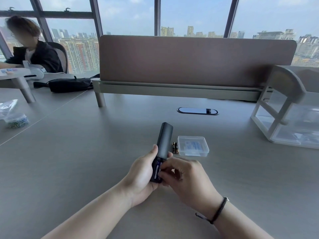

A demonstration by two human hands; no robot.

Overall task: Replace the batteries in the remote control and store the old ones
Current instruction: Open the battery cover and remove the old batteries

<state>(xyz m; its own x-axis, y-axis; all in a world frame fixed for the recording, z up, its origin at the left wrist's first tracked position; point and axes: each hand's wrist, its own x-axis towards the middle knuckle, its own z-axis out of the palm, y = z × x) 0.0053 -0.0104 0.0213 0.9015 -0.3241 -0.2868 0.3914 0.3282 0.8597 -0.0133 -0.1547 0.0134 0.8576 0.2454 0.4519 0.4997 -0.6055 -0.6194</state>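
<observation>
A wide grey desk (69, 169) carries two black-and-gold batteries (174, 147) lying side by side, just left of a clear lidded plastic box (193, 146). An oval cable port (197, 111) sits farther back. At right stands a clear drawer unit (293, 128); at far left, a small jar of beads (17, 120) and a black pouch (69, 85).

Bright, even daylight pours in from the tall glass windows (127, 14) at the back, under a hazy pale-blue sky. The smooth grey desk surface (69, 161) shows a soft sheen and only faint shadows beneath the hands. Wide-angle distortion bends the dark window frames and the desk edges outward. The far left is slightly blurred; the centre is sharp.
</observation>
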